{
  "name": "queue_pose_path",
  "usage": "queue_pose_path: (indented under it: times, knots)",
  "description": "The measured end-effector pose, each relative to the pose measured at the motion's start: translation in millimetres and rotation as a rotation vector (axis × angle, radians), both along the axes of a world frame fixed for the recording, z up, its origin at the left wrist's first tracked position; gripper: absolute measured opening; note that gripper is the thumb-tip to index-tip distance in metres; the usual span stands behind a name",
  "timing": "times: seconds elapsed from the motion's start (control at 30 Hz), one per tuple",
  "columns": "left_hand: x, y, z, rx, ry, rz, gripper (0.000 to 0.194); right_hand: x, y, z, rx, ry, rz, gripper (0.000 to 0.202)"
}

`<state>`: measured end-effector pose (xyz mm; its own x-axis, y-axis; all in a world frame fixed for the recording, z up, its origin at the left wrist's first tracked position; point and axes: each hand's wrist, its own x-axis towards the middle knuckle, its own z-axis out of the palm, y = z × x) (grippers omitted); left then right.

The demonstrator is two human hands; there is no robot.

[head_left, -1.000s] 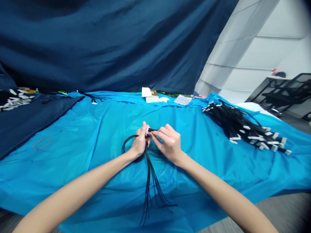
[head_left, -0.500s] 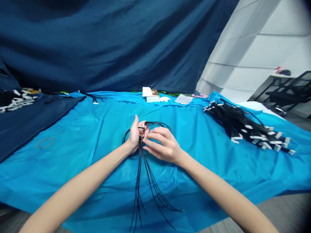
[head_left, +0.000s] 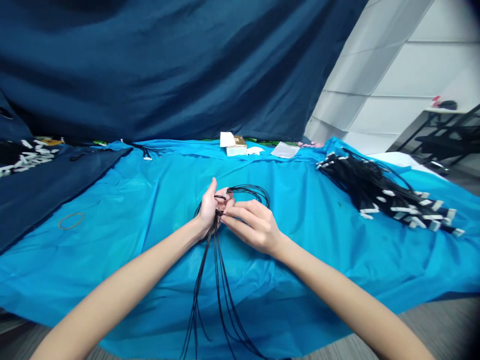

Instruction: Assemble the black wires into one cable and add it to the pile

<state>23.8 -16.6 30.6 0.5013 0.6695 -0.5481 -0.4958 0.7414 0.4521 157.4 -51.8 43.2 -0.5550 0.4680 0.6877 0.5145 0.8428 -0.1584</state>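
A looped bundle of thin black cables [head_left: 221,270] hangs between my hands, its loose ends trailing down over the blue cloth. My left hand [head_left: 210,210] is wrapped round the bundle, thumb pointing up. A small white connector [head_left: 225,192] shows at its fingers, and a cable loop curves out to the right behind. From the right, my right hand [head_left: 253,225] pinches the cables near the middle of the bundle with its fingertips. The exact strand in that pinch is too small to make out.
Black cables with white connectors [head_left: 386,190] are piled at the right, another pile [head_left: 28,157] at the far left. A small open box [head_left: 236,146] and a clear bag [head_left: 285,150] stand at the back. A thin ring [head_left: 71,221] lies left on the blue cloth [head_left: 123,200].
My right hand's fingers have closed on the cables. The hanging cable ends have swung left and lower, and the loop reaches a little further right. The view has shifted slightly.
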Motion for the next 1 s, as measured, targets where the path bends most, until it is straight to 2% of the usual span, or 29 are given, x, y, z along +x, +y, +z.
queue_pose_path:
  times: [0.27, 0.5, 0.77, 0.9, 1.0]
  knots:
    - [4.2, -1.9, 0.1, 0.015, 0.058, 0.030, 0.062, -2.9, -2.2, -3.3, -0.007, -0.034, -0.032, 0.012]
    - [6.5, -3.0, 1.8, -0.057, 0.080, 0.041, 0.060, -1.9, -0.2, -5.6, -0.020, -0.036, 0.014, 0.013]
    - [6.9, -3.2, -3.0, -0.080, 0.089, 0.043, 0.060, -1.6, 0.2, -5.4, 0.013, -0.068, 0.036, 0.013]
    - [7.6, -3.3, -3.2, -0.107, 0.068, 0.050, 0.058, -3.3, -1.1, -8.7, -0.046, -0.063, 0.034, 0.014]
    - [8.9, -4.0, -2.9, -0.088, 0.022, 0.055, 0.057, -5.8, -2.0, -8.1, -0.202, 0.038, 0.038, 0.012]
